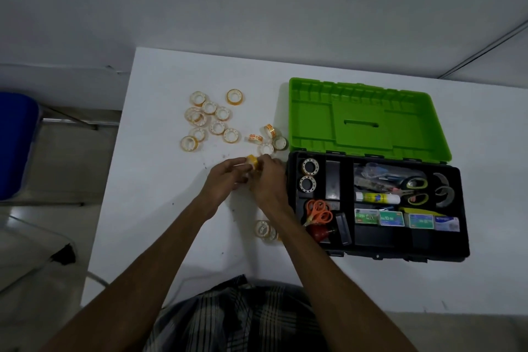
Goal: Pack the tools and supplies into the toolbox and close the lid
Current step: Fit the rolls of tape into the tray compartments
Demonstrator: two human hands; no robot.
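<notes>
1. Tape rolls were the only supplies seen outside the toolbox (294,203): a loose cluster (210,120) lay far and left on the white table (160,208), a few more (270,140) lay just beside the box's far left corner, and a small pile (265,228) sat near the right forearm.
2. One yellow roll (253,162) was pinched between both hands; the left hand (225,180) and the right hand (270,183) were pressed together around it, fingers curled, just left of the box.
3. Whether further rolls were hidden under the fingers could not be told.
4. Two rolls (308,174) were already lodged in the far left compartment, beside scissors (320,213), a glue stick (377,198) and staple boxes (391,218).
5. A slip was judged likely if several smooth rolls were gathered at once, since a dropped roll could run off the table's left edge.
6. The near pile was judged at risk of being swept off by the right forearm.
7. The green lid (368,120), laid fully open, was judged liable to jam if rolls were stacked above the compartment rim.
</notes>
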